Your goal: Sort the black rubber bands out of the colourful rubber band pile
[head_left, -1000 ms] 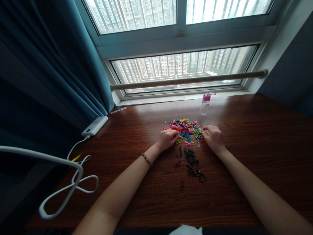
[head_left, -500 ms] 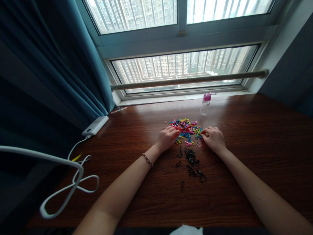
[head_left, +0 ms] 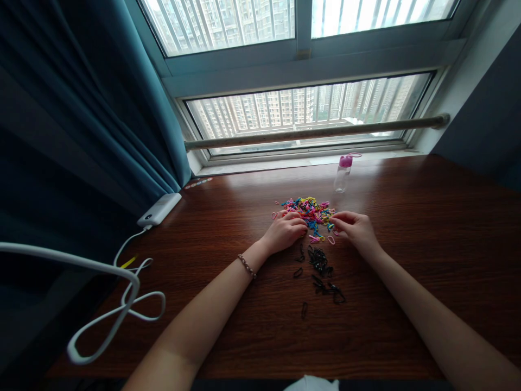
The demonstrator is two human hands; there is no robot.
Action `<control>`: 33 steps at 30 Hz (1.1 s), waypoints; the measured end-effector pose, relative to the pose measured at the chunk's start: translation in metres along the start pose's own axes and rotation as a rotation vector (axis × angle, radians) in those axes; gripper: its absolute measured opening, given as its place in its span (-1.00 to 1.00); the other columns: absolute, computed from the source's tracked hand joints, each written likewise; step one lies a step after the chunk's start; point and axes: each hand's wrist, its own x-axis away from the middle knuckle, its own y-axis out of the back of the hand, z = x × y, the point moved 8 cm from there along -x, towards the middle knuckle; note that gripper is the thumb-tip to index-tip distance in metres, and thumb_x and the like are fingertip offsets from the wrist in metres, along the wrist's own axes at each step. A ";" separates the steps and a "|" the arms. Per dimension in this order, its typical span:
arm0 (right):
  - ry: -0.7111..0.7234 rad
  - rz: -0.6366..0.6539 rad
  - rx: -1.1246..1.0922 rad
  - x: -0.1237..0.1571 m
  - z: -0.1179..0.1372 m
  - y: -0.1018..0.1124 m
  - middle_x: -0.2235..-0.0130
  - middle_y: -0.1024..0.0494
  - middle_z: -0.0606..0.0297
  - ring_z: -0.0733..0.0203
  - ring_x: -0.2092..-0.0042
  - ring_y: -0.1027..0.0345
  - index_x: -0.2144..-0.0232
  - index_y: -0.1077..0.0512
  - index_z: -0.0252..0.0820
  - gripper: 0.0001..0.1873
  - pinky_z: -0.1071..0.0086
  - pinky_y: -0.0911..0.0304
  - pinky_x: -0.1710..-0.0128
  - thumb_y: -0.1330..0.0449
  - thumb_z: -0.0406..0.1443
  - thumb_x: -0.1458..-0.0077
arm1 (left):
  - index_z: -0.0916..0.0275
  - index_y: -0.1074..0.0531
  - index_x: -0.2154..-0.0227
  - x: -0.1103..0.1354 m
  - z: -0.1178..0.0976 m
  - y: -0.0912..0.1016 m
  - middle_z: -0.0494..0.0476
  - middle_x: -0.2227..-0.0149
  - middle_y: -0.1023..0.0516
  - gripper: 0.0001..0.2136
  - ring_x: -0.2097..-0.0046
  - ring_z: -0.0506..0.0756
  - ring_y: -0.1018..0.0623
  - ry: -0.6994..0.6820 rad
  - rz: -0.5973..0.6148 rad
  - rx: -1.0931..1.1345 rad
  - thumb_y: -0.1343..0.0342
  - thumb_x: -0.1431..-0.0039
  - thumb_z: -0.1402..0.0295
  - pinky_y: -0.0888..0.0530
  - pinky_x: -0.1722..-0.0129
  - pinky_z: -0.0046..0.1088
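A heap of small coloured elastic bands (head_left: 311, 209), pink, yellow, blue and red, lies on the brown table. My left hand (head_left: 286, 231) rests at the heap's left side, fingers bent loosely over its edge; their tips are partly hidden. From the right, my right hand (head_left: 357, 231) reaches in with thumb and fingers stretched out, tips touching the heap's right edge. No band shows clearly in either hand. Closer to me sits a loose cluster of black elastic bands (head_left: 319, 260), with a single black band (head_left: 304, 310) lying apart from it.
A clear bottle with a pink lid (head_left: 342, 175) stands behind the heap, near the window. At the left table edge lies a white power bank (head_left: 159, 210), with a white cable (head_left: 101, 262) looping down from it. A blue curtain (head_left: 134, 108) hangs on the left.
My left hand has slid right and slightly nearer to me over the heap's edge. My right hand's fingers have straightened and reach a little further left into the bands.
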 end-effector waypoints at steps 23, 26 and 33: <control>0.000 0.072 0.059 -0.003 -0.004 -0.005 0.45 -0.52 0.19 0.22 0.48 -0.35 0.38 -0.48 -0.25 -0.66 0.37 -0.29 0.52 -0.14 -0.09 0.05 | 0.21 -0.39 0.28 0.000 0.007 -0.002 0.11 0.26 -0.48 -0.82 0.13 0.07 -0.37 0.078 -0.013 0.008 0.12 -0.21 0.35 -0.22 0.07 -0.36; 0.358 -0.003 0.335 -0.002 0.016 -0.007 0.21 -0.50 0.16 0.09 0.16 -0.34 0.24 -0.46 -0.18 -0.73 0.18 -0.27 0.13 -0.06 -0.22 -0.05 | 0.20 -0.40 0.31 0.000 0.013 -0.002 0.08 0.27 -0.49 -0.85 0.13 0.07 -0.37 0.112 -0.031 0.031 0.05 -0.17 0.32 -0.20 0.07 -0.36; 0.567 0.121 0.509 -0.004 0.011 -0.026 -0.03 -0.35 0.19 0.12 -0.11 -0.08 0.01 -0.30 -0.16 -0.63 0.13 -0.04 -0.12 0.04 -0.32 -0.13 | 0.19 -0.40 0.33 0.000 0.014 0.000 0.08 0.29 -0.49 -0.83 0.11 0.08 -0.36 0.145 -0.026 0.083 0.02 -0.15 0.25 -0.15 0.03 -0.33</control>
